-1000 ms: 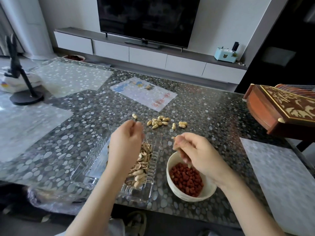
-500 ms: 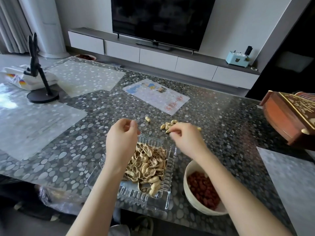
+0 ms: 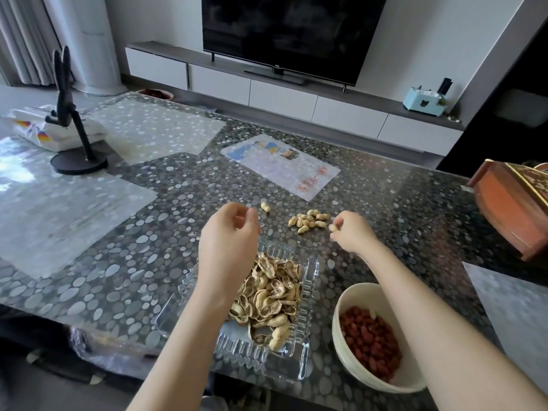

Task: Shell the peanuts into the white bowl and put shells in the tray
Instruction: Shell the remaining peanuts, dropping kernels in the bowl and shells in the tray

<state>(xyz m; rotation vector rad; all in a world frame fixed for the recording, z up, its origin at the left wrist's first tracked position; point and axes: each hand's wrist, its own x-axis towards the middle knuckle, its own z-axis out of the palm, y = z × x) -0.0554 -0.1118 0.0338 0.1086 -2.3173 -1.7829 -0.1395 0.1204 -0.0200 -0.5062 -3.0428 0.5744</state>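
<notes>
Moved: right hand [image 3: 351, 232] shifted off the middle of the peanut pile [image 3: 310, 221] to its right end.
Right hand: pinching one peanut [image 3: 332, 227] in the fingertips.
Left hand [image 3: 228, 232]: fingers curled above far end of tray; cannot tell if holding anything.
Tray [image 3: 308, 277]: clear glass, heaped with empty shells [image 3: 269, 295].
Bowl [image 3: 347, 295]: white, right of tray, red kernels [image 3: 370, 342] inside.
Hidden: bowl's right side behind right forearm; tray's left part under left arm.
</notes>
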